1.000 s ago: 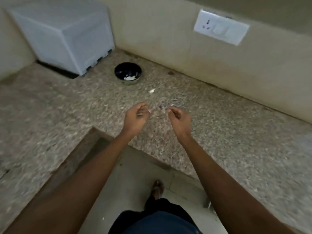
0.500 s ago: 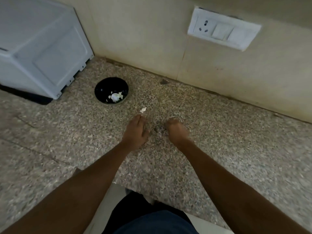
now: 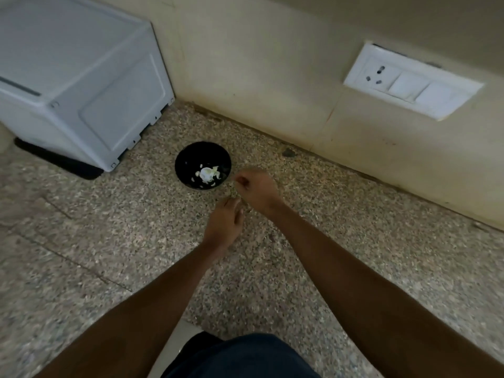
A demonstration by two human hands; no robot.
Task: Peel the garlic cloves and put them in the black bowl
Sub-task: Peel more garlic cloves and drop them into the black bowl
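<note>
A white appliance [image 3: 73, 77] stood at the speckled stone counter [image 3: 354, 227]'s back left corner. Near the back edge sat the black bowl [image 3: 203, 165], garlic cloves [image 3: 207, 173] inside. Just beside it the right hand [image 3: 257, 188] curled, perhaps pinching something; the left hand [image 3: 224, 223]'s fingers stayed together, their grasp unclear.

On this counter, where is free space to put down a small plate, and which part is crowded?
Free: the granite counter left of the left hand, in front of the white appliance; also the stretch right of the right hand, below the switch plate. Crowded: around the black bowl, where both hands work.
</note>
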